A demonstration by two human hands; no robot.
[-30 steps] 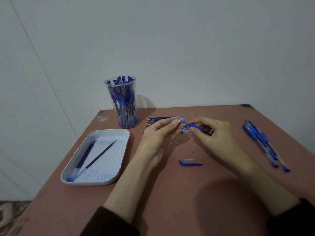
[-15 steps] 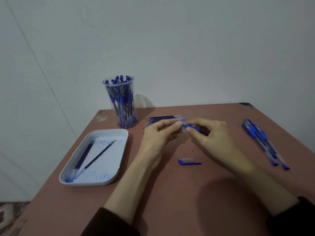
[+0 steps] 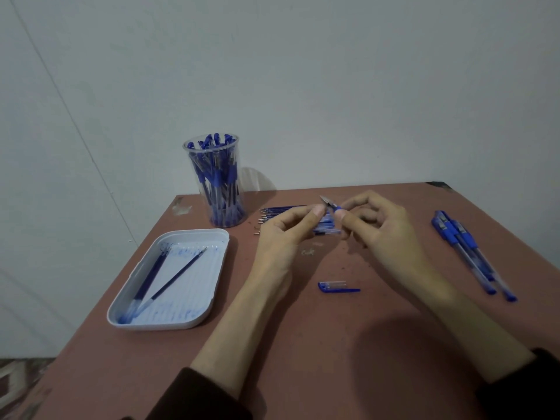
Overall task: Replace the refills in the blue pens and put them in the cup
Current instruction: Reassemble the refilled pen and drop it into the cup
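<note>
Grips both clamped on one pen [image 3: 330, 206]: right hand [image 3: 375, 225] pinches the blue collar, left hand [image 3: 291, 228] pinches near the metal tip. Long axis runs up-left from the right grip, above the counter [image 3: 333, 344]. Cup [image 3: 216, 183] is well off to the left, so left hand's closer imo.

The reddish-brown table [image 3: 378, 344] carries a clear cup [image 3: 188, 159] packed with blue pens [image 3: 216, 183] at 11 o'clock, near the far edge. A white tray [image 3: 188, 286] sits at 9 o'clock, with two dark refills [image 3: 151, 274] converging toward its near end. Loose refills [image 3: 278, 212] lie bunched at 12 o'clock, a blue pen cap [image 3: 336, 287] lies at centre, and several capped pens [image 3: 463, 247] lie at 3 o'clock.
</note>
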